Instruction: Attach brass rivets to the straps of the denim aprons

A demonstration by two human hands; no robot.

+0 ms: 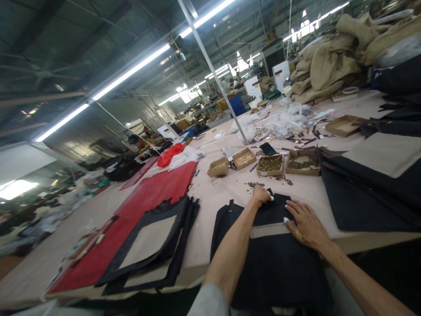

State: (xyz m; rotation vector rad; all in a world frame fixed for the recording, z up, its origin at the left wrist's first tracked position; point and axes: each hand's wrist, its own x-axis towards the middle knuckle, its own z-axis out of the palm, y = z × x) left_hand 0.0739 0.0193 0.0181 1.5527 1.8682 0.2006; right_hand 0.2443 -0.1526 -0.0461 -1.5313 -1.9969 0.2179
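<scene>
Roughly midway, I'd judge: the dark cloth piece [279, 267] lies flat beneath both hands, with the work at its top edge unfinished. Left of the left forearm I see a dark corner [226, 219] with a tab and brass-coloured dots, so that spot looks done; I can't tell if it's the same piece. Whatever sits under the left fingers is hidden from me.

Cloth looks near-black, fairly smooth, with a beige band [268, 230] running between the hands; its lower part runs past the table [204, 224] edge towards the wearer.

Left hand [262, 195] is curled closed, seemingly pinching the top edge. Right hand [307, 224] is spread open, pressing flat, gripping nothing. White wraps [286, 220] on some fingertips.

Just beyond the left hand I get loose metal bits [255, 184], then open boxes [269, 166] of small metal parts. Well left of the hands, a stack [148, 241]; to their right, another pile [371, 193]. Can't tell which is finished.
</scene>
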